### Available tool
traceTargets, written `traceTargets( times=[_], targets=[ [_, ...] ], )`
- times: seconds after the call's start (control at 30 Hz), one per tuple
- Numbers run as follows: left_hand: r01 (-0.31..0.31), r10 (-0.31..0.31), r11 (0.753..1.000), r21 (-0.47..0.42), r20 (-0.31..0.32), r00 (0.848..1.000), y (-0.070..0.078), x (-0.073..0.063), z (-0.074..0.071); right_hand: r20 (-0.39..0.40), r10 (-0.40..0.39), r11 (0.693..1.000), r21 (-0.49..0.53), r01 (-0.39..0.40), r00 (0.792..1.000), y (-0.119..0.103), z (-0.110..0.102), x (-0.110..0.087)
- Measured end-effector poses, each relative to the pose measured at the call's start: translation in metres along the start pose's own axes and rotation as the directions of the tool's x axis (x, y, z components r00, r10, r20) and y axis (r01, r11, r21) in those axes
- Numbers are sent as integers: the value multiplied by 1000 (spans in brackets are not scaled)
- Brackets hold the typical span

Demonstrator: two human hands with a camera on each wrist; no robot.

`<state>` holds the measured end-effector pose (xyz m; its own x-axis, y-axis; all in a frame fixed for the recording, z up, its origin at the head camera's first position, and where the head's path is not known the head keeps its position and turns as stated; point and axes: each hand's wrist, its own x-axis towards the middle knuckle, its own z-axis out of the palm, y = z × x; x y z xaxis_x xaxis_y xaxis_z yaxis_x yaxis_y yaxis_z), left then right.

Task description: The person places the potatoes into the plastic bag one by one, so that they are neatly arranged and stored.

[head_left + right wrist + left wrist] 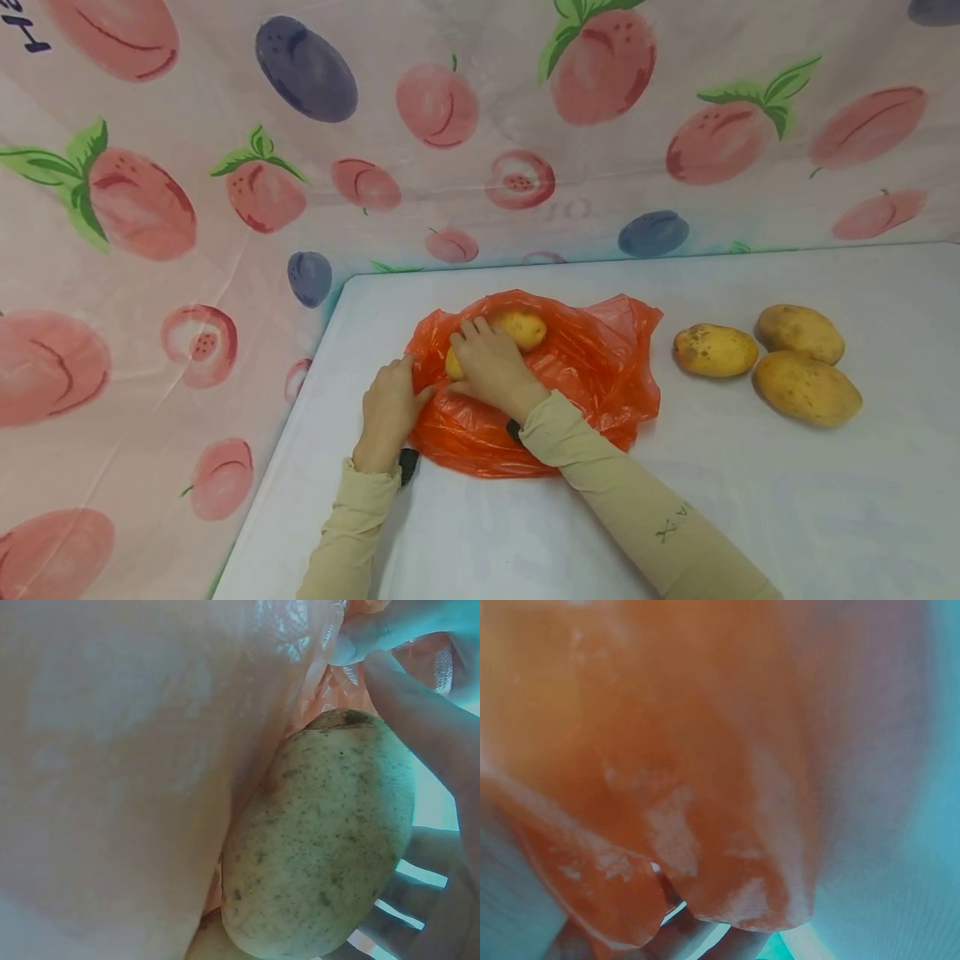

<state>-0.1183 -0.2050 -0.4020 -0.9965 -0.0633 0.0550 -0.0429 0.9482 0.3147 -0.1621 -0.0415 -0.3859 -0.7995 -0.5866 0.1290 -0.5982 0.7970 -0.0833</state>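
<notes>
A thin orange-red plastic bag (525, 442) lies spread on the table with its mouth open. My left hand (390, 412) holds the bag's left edge; in the left wrist view the blurred film (667, 750) hides most of that hand, leaving bits of fingers (679, 934) at the bottom. Inside the bag, my right hand (491, 367) grips a potato (453, 365), mostly covered by the hand in the head view. Up close the right wrist view shows this speckled potato (322, 832) between thumb and fingers. Just beyond that hand, another potato (525, 329) lies in the bag.
To the right of the bag, three loose potatoes lie on the white table (750, 500): one nearer potato (715, 351), and a back potato (801, 333) touching a front potato (807, 388). A fruit-print sheet (480, 167) rises behind and left of the table.
</notes>
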Motion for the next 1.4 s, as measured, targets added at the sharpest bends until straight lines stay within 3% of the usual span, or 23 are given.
traceTargets(
  times=[0.47,0.97,1.4],
  targets=[
    [-1,1,1000,-16,6,1000,0,0,0,-45,-32,999,-21,31,998,0,-4,-8],
    [13,-13,1000,-23,28,1000,-1,1,0,-47,-43,995,92,47,998,10,-25,-29],
    [25,-23,999,-31,65,998,-3,2,1,-33,-35,991,130,39,999,19,-39,-48]
  ],
)
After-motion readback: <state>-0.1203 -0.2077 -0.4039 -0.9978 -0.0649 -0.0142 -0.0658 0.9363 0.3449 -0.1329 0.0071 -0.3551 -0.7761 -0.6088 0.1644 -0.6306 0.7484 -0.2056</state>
